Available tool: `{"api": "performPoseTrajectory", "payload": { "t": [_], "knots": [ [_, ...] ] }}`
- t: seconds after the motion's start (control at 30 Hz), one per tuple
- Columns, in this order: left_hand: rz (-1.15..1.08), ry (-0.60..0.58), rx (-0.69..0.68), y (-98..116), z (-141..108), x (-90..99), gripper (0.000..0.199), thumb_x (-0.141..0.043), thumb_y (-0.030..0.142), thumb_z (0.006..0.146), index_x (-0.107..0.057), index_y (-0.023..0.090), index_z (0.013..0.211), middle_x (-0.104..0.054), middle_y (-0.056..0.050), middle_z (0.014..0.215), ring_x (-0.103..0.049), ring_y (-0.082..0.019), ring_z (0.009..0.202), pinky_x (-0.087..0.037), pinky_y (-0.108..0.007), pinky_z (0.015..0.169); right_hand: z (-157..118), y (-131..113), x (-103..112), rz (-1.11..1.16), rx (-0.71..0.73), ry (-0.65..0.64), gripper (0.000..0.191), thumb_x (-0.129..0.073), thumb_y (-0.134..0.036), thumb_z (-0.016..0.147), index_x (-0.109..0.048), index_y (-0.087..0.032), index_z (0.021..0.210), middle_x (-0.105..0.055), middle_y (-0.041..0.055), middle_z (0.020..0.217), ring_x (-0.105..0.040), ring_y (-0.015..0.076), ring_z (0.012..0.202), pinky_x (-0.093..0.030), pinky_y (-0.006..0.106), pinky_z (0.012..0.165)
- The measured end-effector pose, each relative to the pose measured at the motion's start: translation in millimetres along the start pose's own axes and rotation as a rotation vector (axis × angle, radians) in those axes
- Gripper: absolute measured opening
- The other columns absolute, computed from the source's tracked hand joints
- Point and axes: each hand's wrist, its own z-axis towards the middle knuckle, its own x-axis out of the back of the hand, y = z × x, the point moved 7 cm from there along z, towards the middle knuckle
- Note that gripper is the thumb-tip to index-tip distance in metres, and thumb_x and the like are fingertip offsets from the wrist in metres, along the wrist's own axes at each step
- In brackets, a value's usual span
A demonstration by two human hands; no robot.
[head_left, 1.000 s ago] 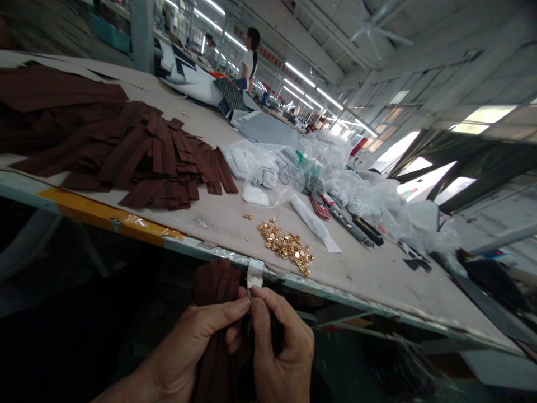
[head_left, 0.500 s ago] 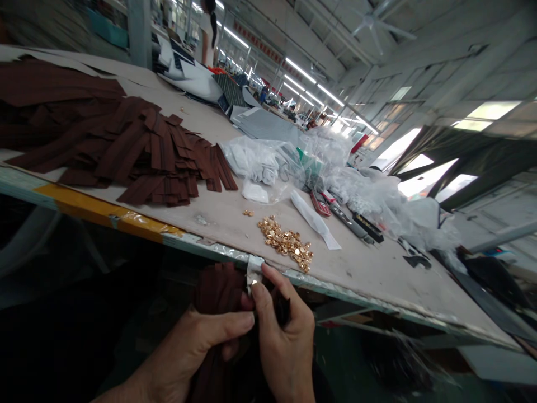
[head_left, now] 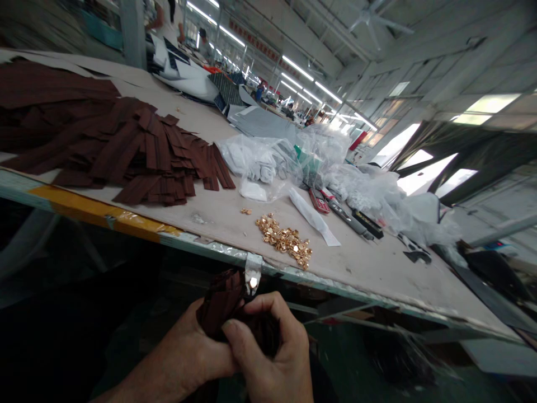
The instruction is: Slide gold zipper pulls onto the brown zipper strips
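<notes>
Leaving a shiny piece (head_left: 253, 282) by the surface's (head_left: 373, 274) edge, the right hand (head_left: 277, 358) curled its fingers onto brown zipper strips (head_left: 221, 296) gripped by the left hand (head_left: 191, 355), seemingly switching to them.

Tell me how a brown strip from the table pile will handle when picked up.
The brown strips look like thin fabric, so one would probably droop. Lying flat, it seems unlikely to roll. Overlapping neighbours may drag along.
</notes>
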Motion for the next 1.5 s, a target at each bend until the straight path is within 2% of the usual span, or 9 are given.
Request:
{"api": "performPoseTrajectory", "payload": {
  "t": [0.2,0.33,0.43,0.6,0.77,0.97,1.03,1.27,1.5],
  "knots": [
    [-0.04,-0.005,0.038,-3,-8,0.0,0.033,-0.084,0.017,0.048,-0.074,0.021,0.08,-0.074,-0.001,0.072,-0.069,-0.027,0.077,-0.054,-0.035,0.073,-2,28,5,0.467,-0.295,0.052,0.029,-0.084,-0.03,0.056,-0.07,-0.017,0.079,-0.064,-0.0015,0.062,-0.054,0.0118,0.055,-0.045,0.024,0.056],
    [-0.088,0.193,0.041,-2,-12,17.2,0.029,-0.088,0.033,0.054,-0.07,0.022,0.074,-0.071,0.003,0.069,-0.065,-0.016,0.068,-0.052,-0.025,0.066,-3,33,9,0.468,-0.278,0.063,0.026,-0.084,-0.036,0.059,-0.071,-0.016,0.068,-0.059,-0.0026,0.054,-0.048,0.0099,0.048,-0.043,0.024,0.052],
    [0.068,0.184,-0.038,5,-11,21.3,0.034,-0.086,0.043,0.056,-0.071,0.02,0.076,-0.067,0.002,0.065,-0.059,-0.014,0.063,-0.049,-0.022,0.059,-4,31,11,0.378,-0.212,0.05,0.021,-0.079,-0.037,0.068,-0.073,-0.017,0.072,-0.063,-0.0006,0.059,-0.052,0.0116,0.053,-0.043,0.024,0.054],
    [0.171,0.109,-0.036,2,-7,23.2,0.033,-0.08,0.048,0.063,-0.069,0.019,0.075,-0.057,0.004,0.057,-0.05,-0.011,0.055,-0.042,-0.02,0.051,-4,4,15,0.101,0.215,0.027,0.006,-0.065,-0.02,0.082,-0.068,-0.02,0.077,-0.062,-0.0004,0.067,-0.056,0.0122,0.06,-0.041,0.022,0.056],
    [-0.134,0.11,0.207,-14,-9,19.2,0.03,-0.085,0.04,0.059,-0.067,0.016,0.063,-0.056,0.002,0.05,-0.051,-0.01,0.048,-0.04,-0.019,0.046,-16,-21,7,-0.007,0.669,-0.075,0.029,-0.056,-0.001,0.08,-0.063,-0.023,0.096,-0.063,0.0007,0.074,-0.06,0.0137,0.066,-0.044,0.022,0.058],
    [-0.277,0.105,0.329,-21,-14,10.8,0.024,-0.088,0.028,0.055,-0.069,0.015,0.06,-0.059,0.001,0.046,-0.056,-0.012,0.043,-0.044,-0.02,0.045,-5,11,10,0.277,0.124,0.099,0.003,-0.068,-0.022,0.08,-0.067,-0.021,0.083,-0.061,-0.0015,0.069,-0.055,0.0116,0.06,-0.044,0.021,0.056],
    [-0.268,0.114,0.328,-21,-14,11.6,0.024,-0.088,0.029,0.056,-0.069,0.015,0.059,-0.06,0.0,0.045,-0.056,-0.013,0.043,-0.044,-0.021,0.044,-4,20,4,0.377,-0.027,0.064,0.014,-0.077,-0.028,0.072,-0.068,-0.019,0.077,-0.06,-0.0017,0.066,-0.053,0.011,0.059,-0.044,0.021,0.055],
    [-0.285,-0.043,0.287,-10,-4,5.8,0.029,-0.077,0.033,0.067,-0.063,0.016,0.049,-0.058,-0.002,0.046,-0.063,-0.023,0.05,-0.055,-0.039,0.06,1,45,-20,0.852,-0.314,-0.154,0.03,-0.072,-0.043,0.077,-0.056,-0.018,0.069,-0.047,-0.0083,0.046,-0.024,0.0012,0.028,-0.027,0.014,0.026],
    [-0.228,-0.04,0.322,-1,-1,0.8,0.036,-0.078,0.032,0.061,-0.056,0.016,0.038,-0.053,-0.003,0.041,-0.06,-0.022,0.045,-0.051,-0.035,0.053,10,38,-21,0.893,-0.363,-0.134,0.027,-0.07,-0.031,0.074,-0.047,-0.018,0.065,-0.054,-0.0075,0.052,-0.019,-0.0023,0.029,-0.028,0.009,0.026]
  ]
}}
